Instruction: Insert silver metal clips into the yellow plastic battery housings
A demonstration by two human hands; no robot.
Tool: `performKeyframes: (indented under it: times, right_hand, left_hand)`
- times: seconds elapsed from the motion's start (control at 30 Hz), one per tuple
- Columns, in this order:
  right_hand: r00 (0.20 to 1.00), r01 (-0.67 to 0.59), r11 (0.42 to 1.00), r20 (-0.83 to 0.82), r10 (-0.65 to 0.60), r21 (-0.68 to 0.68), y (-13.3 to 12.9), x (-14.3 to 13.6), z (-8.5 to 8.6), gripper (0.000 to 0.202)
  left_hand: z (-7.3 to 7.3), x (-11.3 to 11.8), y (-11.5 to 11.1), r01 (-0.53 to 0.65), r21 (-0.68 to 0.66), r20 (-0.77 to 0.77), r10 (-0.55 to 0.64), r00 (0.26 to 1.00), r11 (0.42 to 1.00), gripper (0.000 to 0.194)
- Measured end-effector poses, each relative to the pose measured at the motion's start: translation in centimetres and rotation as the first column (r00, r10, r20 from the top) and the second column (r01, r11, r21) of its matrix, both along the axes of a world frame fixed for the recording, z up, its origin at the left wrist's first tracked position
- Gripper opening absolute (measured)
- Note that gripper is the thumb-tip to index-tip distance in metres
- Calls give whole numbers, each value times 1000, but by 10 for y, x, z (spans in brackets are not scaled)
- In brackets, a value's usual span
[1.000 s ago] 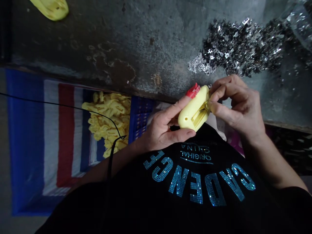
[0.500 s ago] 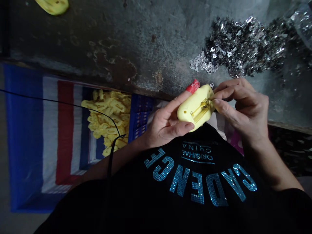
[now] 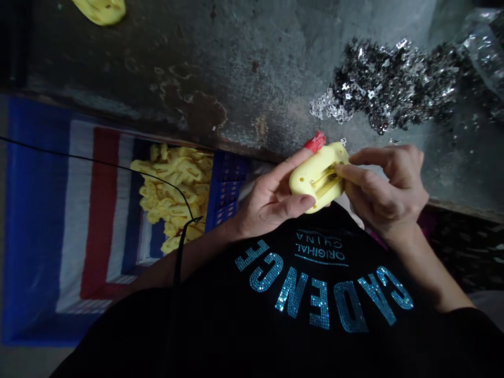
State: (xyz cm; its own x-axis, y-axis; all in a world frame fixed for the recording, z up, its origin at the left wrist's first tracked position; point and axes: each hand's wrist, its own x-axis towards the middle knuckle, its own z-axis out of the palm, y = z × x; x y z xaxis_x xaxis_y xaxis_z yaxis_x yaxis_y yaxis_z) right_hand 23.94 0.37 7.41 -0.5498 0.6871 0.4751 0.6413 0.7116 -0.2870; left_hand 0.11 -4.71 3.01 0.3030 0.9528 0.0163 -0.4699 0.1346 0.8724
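Observation:
A pale yellow plastic housing [image 3: 305, 181] with a long open recess, like a battery compartment, faces up between my hands. My left hand [image 3: 270, 197] is closed around its left end, thumb on the near side and a finger with a red wrapped tip on the far side. From the right, my right hand [image 3: 388, 189] reaches in with curled fingers. One fingertip presses into the recess's right end, beside small metal parts; whatever it pinches there is hidden. A loose metal contact plate [image 3: 343, 142] lies just beyond the housing.
A heap of small shiny metal plates [image 3: 394, 86] lies on the worn metal table [image 3: 252, 47], by a clear plastic bag [image 3: 482, 52]. Lower left, a blue crate [image 3: 35, 220] holds several yellow housings [image 3: 177, 184]. Another yellow piece [image 3: 104, 10] lies upper left. A black cable [image 3: 98, 163] crosses the crate.
My right hand has turned over the housing, its fingers curling more and a fingertip moving into the recess. The left hand keeps its hold. The whole view has shifted slightly.

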Motion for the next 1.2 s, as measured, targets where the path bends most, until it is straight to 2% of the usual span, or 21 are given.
performKeyframes:
  times: [0.07, 0.17, 0.23, 0.3, 0.37, 0.4, 0.53, 0.63, 0.7, 0.8, 0.87, 0.93, 1.03, 1.2]
  right_hand:
    - [999, 0, 1000, -49, 1, 7, 1, 0, 0, 25]
    - [968, 19, 977, -242, -71, -212, 6, 3, 0, 20]
    - [936, -39, 903, -332, -117, -429, 13, 6, -1, 24]
    - [919, -139, 779, -373, -128, -611, 20, 9, -4, 37]
    - [907, -214, 670, -399, -134, -711, 26, 10, -5, 47]
    - [903, -227, 648, -407, -140, -727, 29, 10, -6, 49]
    - [902, -206, 685, -407, -144, -699, 33, 8, -7, 54]
    - [892, -196, 728, -428, -146, -657, 28, 7, -9, 54]
    - [878, -184, 769, -454, -151, -612, 23, 7, -12, 53]
    - [834, -173, 863, -537, -129, -475, 13, 9, -21, 52]
    - [797, -152, 925, -597, -94, -349, 8, 11, -29, 52]
    - [778, -115, 966, -626, -57, -230, 6, 13, -37, 56]
    - [773, -59, 994, -634, -13, -92, 7, 14, -44, 63]
    - [749, -12, 999, -662, 32, 35, 14, 10, -44, 61]
  left_hand:
    - [-1, 1, 0, -8, 29, 10, 7, 1000, 1000, 64]
    - [-5, 1, -2, -9, 86, 5, 9, 1000, 996, 63]
    - [-9, -1, -5, 3, 105, -37, 1, 999, 994, 71]
    - [-11, -4, -7, 18, 129, -116, -3, 993, 991, 80]
    - [-10, -7, -6, 37, 192, -205, 4, 979, 981, 85]
    - [-8, -8, -4, 47, 249, -246, 16, 969, 967, 86]
    - [-2, -7, 8, 120, 526, -381, 106, 919, 842, 98]
    - [1, -3, 14, 155, 621, -445, 182, 877, 769, 101]
    - [4, -2, 14, 181, 624, -470, 181, 864, 760, 103]
    - [11, 1, 11, 174, 521, -470, 111, 876, 836, 112]
    - [17, 4, 9, 161, 434, -452, 60, 890, 887, 111]
    - [22, 7, 9, 177, 408, -449, 28, 893, 896, 102]
    - [25, 11, 11, 201, 482, -476, 62, 877, 853, 92]
    - [20, 11, 15, 151, 675, -428, 216, 878, 722, 94]
